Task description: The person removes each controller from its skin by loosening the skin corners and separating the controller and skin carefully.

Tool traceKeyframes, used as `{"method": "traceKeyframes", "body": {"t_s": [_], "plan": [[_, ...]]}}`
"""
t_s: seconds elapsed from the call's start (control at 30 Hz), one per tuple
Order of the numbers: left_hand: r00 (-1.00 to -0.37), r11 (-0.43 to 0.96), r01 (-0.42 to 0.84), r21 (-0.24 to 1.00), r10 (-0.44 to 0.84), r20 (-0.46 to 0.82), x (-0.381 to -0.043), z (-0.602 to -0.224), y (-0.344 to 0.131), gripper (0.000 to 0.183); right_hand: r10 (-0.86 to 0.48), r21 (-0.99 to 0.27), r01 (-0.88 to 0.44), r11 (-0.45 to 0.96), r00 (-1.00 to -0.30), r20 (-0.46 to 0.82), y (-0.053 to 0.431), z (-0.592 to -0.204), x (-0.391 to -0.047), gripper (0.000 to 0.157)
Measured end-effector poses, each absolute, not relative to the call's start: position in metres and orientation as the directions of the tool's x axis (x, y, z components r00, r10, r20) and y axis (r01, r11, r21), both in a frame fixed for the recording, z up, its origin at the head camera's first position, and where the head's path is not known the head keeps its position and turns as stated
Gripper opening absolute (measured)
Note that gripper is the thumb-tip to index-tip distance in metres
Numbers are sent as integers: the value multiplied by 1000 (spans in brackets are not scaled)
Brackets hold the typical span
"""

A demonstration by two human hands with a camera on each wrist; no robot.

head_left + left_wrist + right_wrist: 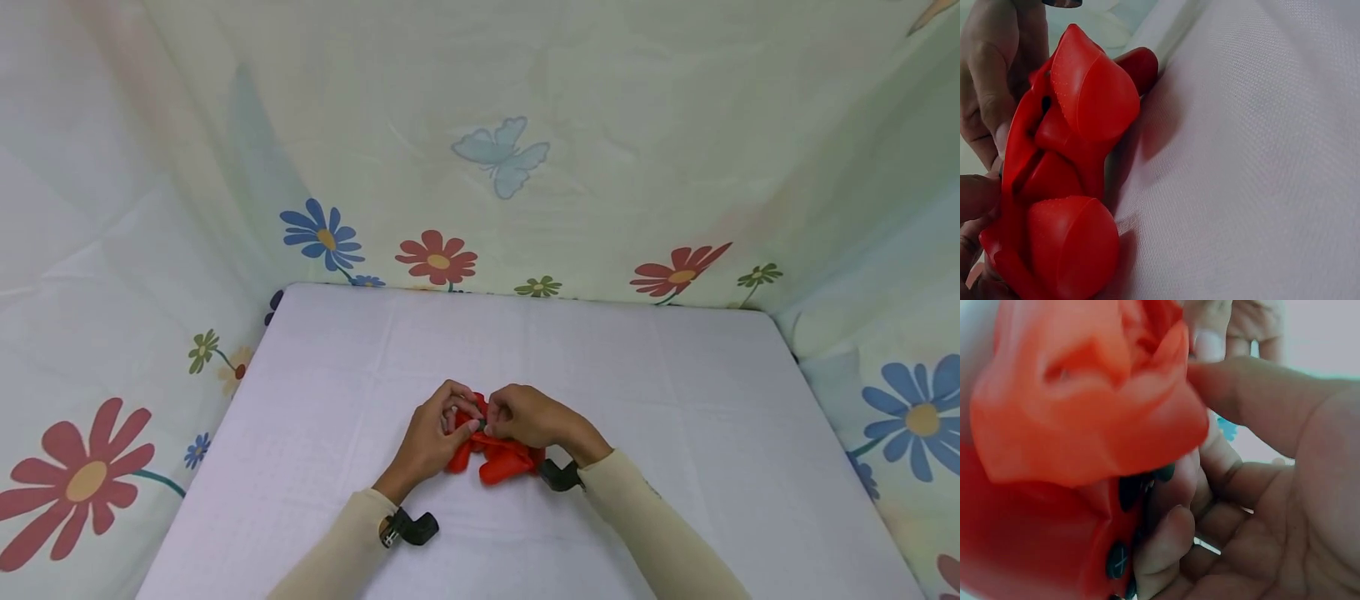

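A glossy red item (504, 463) with rounded, seamed lobes lies in front of the person on the white table; its exact kind I cannot tell. In the left wrist view its seamed lobes (1094, 94) face the cloth. Dark buttons (1119, 559), one with a cross of thread, line an edge of it in the right wrist view. My left hand (431, 433) pinches that edge from the left. Opposite it, my right hand (536, 417) grips the same edge with thumb and fingers. Between both sets of fingertips shows a small dark piece (482, 425).
White cloth covers the table (645, 375). Around its back and sides hangs a pale curtain (360, 125) printed with flowers and a butterfly. Black wrist cameras (416, 528) sit at both cream sleeves (652, 517).
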State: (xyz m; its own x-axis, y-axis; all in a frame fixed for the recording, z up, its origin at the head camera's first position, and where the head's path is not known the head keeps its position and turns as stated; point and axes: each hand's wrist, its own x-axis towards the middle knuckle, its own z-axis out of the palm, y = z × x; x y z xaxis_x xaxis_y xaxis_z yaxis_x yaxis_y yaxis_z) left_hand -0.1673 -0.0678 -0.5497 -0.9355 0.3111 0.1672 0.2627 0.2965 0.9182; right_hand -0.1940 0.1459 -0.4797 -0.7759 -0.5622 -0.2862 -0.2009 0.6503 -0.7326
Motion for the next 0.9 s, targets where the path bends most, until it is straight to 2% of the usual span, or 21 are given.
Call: {"method": "traceKeyframes", "body": {"t_s": [0.43, 0.73, 0.9], "plan": [[-934, 258, 254, 932, 317, 166, -166, -551, -67, 32, -426, -807, -103, 582, -883, -195, 142, -490, -182, 12], [-938, 240, 226, 944, 315, 144, -167, -552, -68, 30, -458, -881, 10, 473, -852, -255, 141, -494, -185, 12], [-942, 211, 201, 957, 310, 130, -171, -553, -69, 28, -421, -892, 26, 451, -875, -238, 138, -493, -183, 6]]}}
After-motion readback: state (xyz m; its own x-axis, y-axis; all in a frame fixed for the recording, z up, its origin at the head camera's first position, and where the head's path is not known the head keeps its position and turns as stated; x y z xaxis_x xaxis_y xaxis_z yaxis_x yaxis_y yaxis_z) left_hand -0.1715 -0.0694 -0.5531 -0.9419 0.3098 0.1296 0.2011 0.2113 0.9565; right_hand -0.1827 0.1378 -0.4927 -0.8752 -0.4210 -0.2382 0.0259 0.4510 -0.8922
